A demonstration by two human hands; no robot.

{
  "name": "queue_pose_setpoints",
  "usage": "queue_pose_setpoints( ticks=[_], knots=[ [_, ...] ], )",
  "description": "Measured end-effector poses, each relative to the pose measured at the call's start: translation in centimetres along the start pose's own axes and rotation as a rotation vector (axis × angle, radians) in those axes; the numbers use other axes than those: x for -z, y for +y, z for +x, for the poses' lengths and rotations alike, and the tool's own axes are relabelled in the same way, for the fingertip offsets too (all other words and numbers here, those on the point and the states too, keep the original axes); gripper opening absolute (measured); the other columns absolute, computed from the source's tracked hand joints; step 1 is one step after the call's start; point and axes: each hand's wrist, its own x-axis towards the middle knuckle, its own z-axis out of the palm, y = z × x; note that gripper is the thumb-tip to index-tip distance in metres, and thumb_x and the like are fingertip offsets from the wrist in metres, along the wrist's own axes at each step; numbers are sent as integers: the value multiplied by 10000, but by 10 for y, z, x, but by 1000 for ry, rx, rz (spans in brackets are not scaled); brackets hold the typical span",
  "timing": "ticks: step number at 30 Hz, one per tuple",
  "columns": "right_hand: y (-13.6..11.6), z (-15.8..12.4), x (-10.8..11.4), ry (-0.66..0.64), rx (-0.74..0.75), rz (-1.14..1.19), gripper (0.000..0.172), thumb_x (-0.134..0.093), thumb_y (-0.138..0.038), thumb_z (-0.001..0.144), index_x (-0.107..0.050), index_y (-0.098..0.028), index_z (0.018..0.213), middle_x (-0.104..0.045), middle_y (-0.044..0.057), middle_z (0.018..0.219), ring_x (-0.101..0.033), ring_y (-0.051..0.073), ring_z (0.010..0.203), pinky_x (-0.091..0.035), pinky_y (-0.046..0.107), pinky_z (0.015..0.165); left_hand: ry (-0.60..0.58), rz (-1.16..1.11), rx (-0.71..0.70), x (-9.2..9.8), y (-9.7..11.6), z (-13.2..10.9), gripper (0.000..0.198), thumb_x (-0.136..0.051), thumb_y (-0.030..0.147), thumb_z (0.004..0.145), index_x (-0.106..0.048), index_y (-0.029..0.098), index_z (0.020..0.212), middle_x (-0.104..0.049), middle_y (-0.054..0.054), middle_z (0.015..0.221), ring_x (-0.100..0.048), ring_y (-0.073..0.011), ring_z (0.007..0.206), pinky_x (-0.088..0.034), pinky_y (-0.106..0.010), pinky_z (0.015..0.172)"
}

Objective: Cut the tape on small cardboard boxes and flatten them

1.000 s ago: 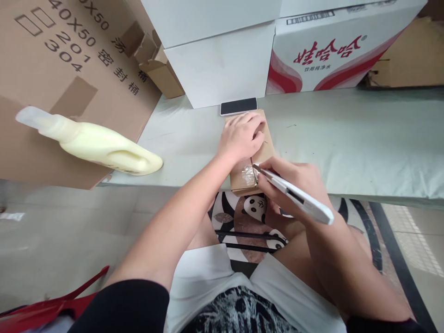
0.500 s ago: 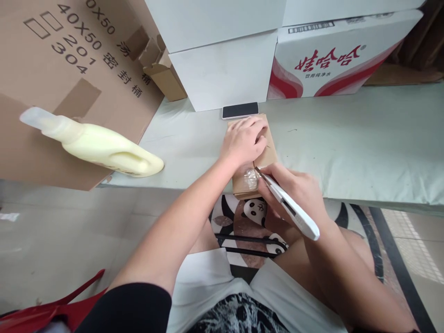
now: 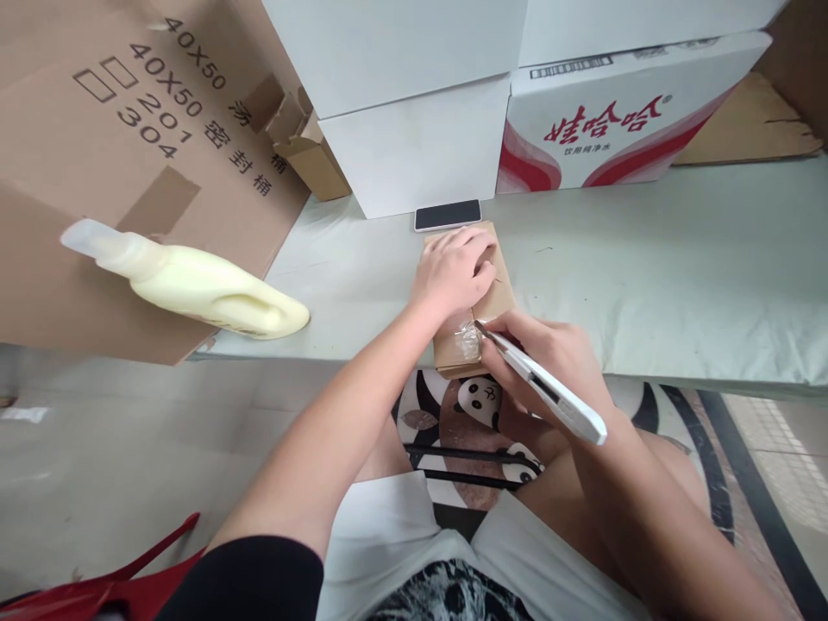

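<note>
A small brown cardboard box (image 3: 495, 297) lies on the pale green cloth, close to the table's front edge. My left hand (image 3: 453, 266) is laid over its far left part, fingers bent, gripping and pressing it down. My right hand (image 3: 549, 354) is closed around a white utility knife (image 3: 549, 390). The knife's tip touches the box top beside the middle seam, at the edge of a crumpled patch of clear tape (image 3: 466, 340). My right fingertips rest against the box's near right side.
A phone (image 3: 448, 216) lies just beyond the box. White cartons (image 3: 420, 147) and a red-and-white carton (image 3: 601, 129) stand behind. At left are a pale yellow bottle (image 3: 213, 289), a large cardboard carton (image 3: 78, 190) and a small open box (image 3: 316, 159). A panda-patterned surface (image 3: 479, 397) shows below.
The view has shifted slightly, so the surroundings sit a little lower. The knife's handle end has swung slightly up and right. Both hands stay at the same places on the box.
</note>
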Motion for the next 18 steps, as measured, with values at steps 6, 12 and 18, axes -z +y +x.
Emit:
queue_pose_setpoints(
  ticks=[6,12,18],
  knots=[
    [1,1,2,-54,-36,51,191,-538,-332,875,-651,-206,786,-579,-12,495,-506,128,421,-339,231,473,11,2,-11,-3,-3,0,379,-470,182,924,-672,274,1232,-671,-2,1432,-597,-237,1345,-423,-448,1197],
    [2,2,3,-73,-34,67,161,-529,-298,842,-638,-204,771,-599,-2,519,-486,120,425,-341,234,481,1,2,2,-2,-1,1,372,-483,179,926,-671,270,1234,-664,1,1447,-592,-236,1356,-401,-451,1220],
    [-1,2,13,-145,-61,108,160,-516,-298,829,-626,-198,769,-557,-24,490,-448,109,402,-356,242,485,6,6,0,-2,-2,1,374,-485,190,927,-673,262,1241,-669,-9,1437,-598,-242,1345,-407,-448,1215]
  ],
)
